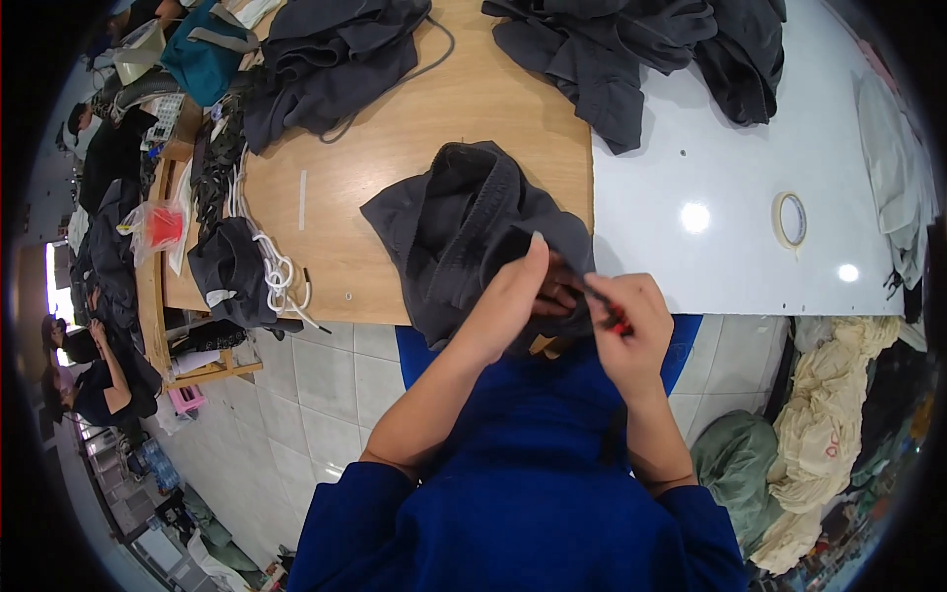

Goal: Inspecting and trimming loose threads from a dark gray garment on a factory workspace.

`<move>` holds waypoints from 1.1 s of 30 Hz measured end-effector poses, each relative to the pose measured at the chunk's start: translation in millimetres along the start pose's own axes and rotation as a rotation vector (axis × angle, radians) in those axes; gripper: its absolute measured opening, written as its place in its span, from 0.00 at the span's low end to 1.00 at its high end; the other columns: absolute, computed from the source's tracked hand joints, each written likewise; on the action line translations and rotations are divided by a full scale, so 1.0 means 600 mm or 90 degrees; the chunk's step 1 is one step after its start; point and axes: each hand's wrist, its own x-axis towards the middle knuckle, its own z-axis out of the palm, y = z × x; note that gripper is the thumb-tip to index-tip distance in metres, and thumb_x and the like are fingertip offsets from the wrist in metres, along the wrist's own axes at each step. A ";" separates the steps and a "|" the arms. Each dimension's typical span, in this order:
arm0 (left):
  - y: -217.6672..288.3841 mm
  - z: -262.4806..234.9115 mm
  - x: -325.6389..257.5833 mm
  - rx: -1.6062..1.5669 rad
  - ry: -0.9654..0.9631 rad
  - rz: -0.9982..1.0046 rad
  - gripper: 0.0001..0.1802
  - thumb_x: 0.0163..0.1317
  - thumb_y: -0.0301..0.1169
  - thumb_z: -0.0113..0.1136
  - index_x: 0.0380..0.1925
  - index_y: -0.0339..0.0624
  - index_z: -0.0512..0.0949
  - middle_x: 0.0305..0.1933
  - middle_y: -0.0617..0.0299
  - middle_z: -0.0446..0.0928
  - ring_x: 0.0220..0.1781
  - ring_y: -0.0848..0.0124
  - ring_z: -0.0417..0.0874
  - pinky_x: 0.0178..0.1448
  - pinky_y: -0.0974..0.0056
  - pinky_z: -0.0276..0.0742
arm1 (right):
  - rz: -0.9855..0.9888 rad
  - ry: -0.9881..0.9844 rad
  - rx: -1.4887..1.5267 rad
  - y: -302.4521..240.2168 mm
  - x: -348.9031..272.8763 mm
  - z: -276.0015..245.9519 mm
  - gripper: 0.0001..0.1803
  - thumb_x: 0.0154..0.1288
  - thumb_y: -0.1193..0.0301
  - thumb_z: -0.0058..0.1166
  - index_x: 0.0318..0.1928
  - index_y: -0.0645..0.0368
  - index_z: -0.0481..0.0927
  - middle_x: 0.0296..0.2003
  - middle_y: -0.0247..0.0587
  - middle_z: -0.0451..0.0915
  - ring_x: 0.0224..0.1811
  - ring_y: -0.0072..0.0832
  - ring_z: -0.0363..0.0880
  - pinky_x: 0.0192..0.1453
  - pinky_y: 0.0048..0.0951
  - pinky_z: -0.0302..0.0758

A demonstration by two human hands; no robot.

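Note:
A dark grey garment (444, 232) with a gathered, elastic-looking waistband lies bunched at the table's front edge, partly hanging over it. My left hand (518, 291) is closed on its right part, thumb on top and the other fingers curled around the cloth. Close beside it, my right hand (636, 316) is closed around a small red-and-black tool (618, 318), perhaps thread snips. The tool's dark tip points toward the cloth at my left fingers; blur and my hand hide its exact shape.
More dark grey garments (330, 64) are heaped at the far left, others (612, 59) at the far right. A tape roll (789, 219) lies on the white tabletop (681, 257). White cord (279, 271) sits at left beside a dark cloth bundle (229, 266). Other people (99, 365) are at far left.

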 end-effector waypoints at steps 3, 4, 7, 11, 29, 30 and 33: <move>0.000 0.008 0.006 0.004 0.029 0.079 0.14 0.66 0.37 0.50 0.46 0.40 0.74 0.41 0.62 0.77 0.41 0.76 0.78 0.45 0.70 0.75 | -0.185 -0.032 -0.156 0.003 -0.011 -0.006 0.21 0.33 0.82 0.58 0.34 0.53 0.83 0.27 0.33 0.74 0.24 0.27 0.71 0.26 0.24 0.67; 0.000 0.009 0.008 0.049 0.045 0.092 0.14 0.67 0.35 0.48 0.46 0.40 0.73 0.42 0.62 0.77 0.42 0.75 0.79 0.43 0.70 0.76 | -0.218 -0.040 -0.163 0.001 -0.012 -0.004 0.20 0.30 0.79 0.59 0.32 0.52 0.83 0.27 0.32 0.74 0.24 0.28 0.71 0.25 0.25 0.67; -0.002 0.002 0.004 -0.124 0.030 0.087 0.13 0.68 0.33 0.46 0.48 0.40 0.72 0.43 0.61 0.77 0.44 0.73 0.79 0.43 0.69 0.77 | -0.256 -0.083 -0.058 0.005 -0.021 -0.004 0.19 0.31 0.79 0.60 0.32 0.53 0.83 0.26 0.32 0.74 0.22 0.27 0.70 0.24 0.24 0.66; -0.001 -0.003 -0.012 -0.181 0.021 0.107 0.13 0.68 0.31 0.46 0.49 0.40 0.72 0.44 0.61 0.76 0.45 0.74 0.79 0.49 0.66 0.77 | -0.178 -0.051 0.003 0.008 -0.029 -0.012 0.14 0.38 0.81 0.63 0.31 0.56 0.83 0.22 0.33 0.73 0.18 0.28 0.68 0.22 0.21 0.63; -0.008 0.008 -0.038 -0.208 0.041 0.213 0.18 0.66 0.26 0.47 0.56 0.40 0.63 0.50 0.57 0.74 0.50 0.69 0.77 0.55 0.62 0.74 | 0.164 -0.046 0.035 -0.013 -0.034 -0.005 0.21 0.53 0.79 0.60 0.48 0.63 0.70 0.26 0.33 0.71 0.26 0.15 0.68 0.28 0.16 0.64; -0.010 0.008 -0.038 -0.209 0.040 0.213 0.18 0.66 0.26 0.47 0.56 0.40 0.63 0.50 0.57 0.74 0.50 0.69 0.77 0.55 0.62 0.74 | 0.167 0.019 0.150 -0.024 -0.028 -0.002 0.19 0.55 0.79 0.58 0.48 0.63 0.70 0.29 0.36 0.72 0.28 0.16 0.69 0.31 0.17 0.66; -0.013 0.011 -0.041 -0.162 0.067 0.237 0.20 0.62 0.20 0.49 0.55 0.38 0.63 0.51 0.55 0.74 0.51 0.70 0.77 0.54 0.65 0.74 | 0.163 0.099 0.233 -0.025 -0.022 -0.006 0.15 0.57 0.80 0.53 0.47 0.65 0.72 0.36 0.42 0.73 0.34 0.23 0.72 0.39 0.19 0.69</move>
